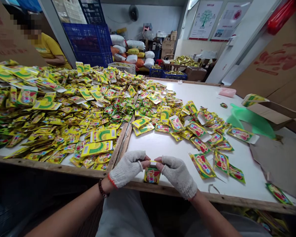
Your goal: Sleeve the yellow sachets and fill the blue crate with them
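My left hand (129, 168), in a white fingerless knit glove with an orange cuff edge, pinches the upper left corner of a small yellow-and-green carton (152, 176). On the carton's upper right corner are the fingertips of my right hand (177, 174), gloved the same way. The carton stands at the table's front edge, its printed face toward me and a pale flap at its top between the thumbs. Right of my right hand lie several flat printed packets (202, 165). Beyond both hands spreads a pile of similar cartons and packets (162, 115).
A wooden divider (120, 144) separates the white tabletop (143, 144) from a large heap of packets (51, 121) on the left. At right are a green basin (254, 121), cardboard (281, 161) and an open box (278, 112). A person in yellow (49, 49) sits behind the heap.
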`<state>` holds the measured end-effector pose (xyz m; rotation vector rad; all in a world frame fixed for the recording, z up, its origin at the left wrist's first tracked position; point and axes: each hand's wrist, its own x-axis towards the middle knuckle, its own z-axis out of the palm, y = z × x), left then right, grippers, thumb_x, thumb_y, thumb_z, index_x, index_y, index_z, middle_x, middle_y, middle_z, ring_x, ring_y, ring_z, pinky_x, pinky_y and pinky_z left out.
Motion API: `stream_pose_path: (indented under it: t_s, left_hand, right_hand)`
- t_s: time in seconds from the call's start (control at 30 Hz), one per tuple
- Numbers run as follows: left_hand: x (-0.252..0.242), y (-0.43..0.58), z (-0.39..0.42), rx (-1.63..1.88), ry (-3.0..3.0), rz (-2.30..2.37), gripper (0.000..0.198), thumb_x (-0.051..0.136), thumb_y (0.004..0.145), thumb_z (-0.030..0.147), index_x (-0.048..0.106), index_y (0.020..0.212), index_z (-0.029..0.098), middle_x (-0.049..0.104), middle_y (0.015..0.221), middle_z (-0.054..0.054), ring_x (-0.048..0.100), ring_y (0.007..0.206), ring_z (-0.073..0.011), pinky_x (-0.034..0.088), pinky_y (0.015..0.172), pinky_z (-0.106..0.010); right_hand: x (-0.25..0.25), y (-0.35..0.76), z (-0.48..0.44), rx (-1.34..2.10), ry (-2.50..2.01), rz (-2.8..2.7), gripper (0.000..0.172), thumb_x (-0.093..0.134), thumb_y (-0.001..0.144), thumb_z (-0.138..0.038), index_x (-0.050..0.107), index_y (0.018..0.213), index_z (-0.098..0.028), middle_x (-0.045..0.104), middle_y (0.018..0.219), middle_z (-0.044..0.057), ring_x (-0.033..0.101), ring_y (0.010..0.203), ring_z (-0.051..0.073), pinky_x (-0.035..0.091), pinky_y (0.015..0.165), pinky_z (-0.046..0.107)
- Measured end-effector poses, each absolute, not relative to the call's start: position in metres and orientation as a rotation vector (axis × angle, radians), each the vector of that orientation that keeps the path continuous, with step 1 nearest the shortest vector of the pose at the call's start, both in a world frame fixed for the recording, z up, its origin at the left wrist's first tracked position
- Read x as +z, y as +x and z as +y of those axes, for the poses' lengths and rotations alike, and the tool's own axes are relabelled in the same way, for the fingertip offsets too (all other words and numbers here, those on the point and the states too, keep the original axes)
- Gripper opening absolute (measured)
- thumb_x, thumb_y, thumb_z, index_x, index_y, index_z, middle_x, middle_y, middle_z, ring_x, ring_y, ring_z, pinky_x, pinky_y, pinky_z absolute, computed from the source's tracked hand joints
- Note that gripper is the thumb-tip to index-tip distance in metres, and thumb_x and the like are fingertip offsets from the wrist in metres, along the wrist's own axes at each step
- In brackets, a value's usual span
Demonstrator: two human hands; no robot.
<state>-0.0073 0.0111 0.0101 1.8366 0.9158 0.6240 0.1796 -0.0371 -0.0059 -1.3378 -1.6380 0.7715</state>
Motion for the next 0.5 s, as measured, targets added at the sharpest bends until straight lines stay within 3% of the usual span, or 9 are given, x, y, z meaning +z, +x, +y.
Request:
stream_pose_path:
  t_s: [0.13,0.33,0.4,0.5]
  left_hand:
    - [0.011,-0.014,0.010,0.623,2.060,0.777,0.022,0.048,0.086,0.026,0.062,0.079,0.011,0.056,0.071,-0.002,0.052,0.070,-0.0114,0.040,0.065,-0.020]
    - [-0.002,-0.028,-0.005,0.537,2.732,0.585,0.020,0.041,0.082,0.012,0.058,0.093,0.015,0.054,0.082,-0.005,0.049,0.072,-0.0152,0.038,0.063,-0.026]
    - [-0.001,-0.027,-0.010,0.443,2.875,0.622,0.019,0.043,0.080,0.013,0.057,0.093,0.016,0.055,0.087,-0.006,0.050,0.077,-0.0178,0.040,0.066,-0.028]
    - [0.006,-0.025,-0.012,0.393,2.940,0.672,0.023,0.046,0.081,0.017,0.054,0.103,0.019,0.056,0.097,-0.006,0.052,0.085,-0.0189,0.043,0.072,-0.029]
  right_hand:
    - [-0.004,0.189,-0.036,0.721,-1.220,-1.830,0.018,0.054,0.082,-0.020,0.071,0.087,-0.017,0.071,0.083,0.006,0.066,0.075,0.016,0.054,0.071,0.027]
    - [-0.017,0.202,-0.056,0.396,-0.970,-2.250,0.042,0.050,0.083,-0.014,0.052,0.125,-0.016,0.055,0.124,0.017,0.055,0.111,0.022,0.051,0.087,0.032]
    - [-0.022,0.196,-0.058,0.253,-0.987,-2.276,0.043,0.047,0.083,-0.013,0.050,0.126,-0.015,0.056,0.121,0.019,0.057,0.108,0.023,0.053,0.084,0.033]
    - [-0.021,0.189,-0.059,0.232,-1.059,-2.185,0.040,0.042,0.083,-0.010,0.057,0.119,-0.018,0.065,0.107,0.013,0.064,0.095,0.020,0.055,0.077,0.029]
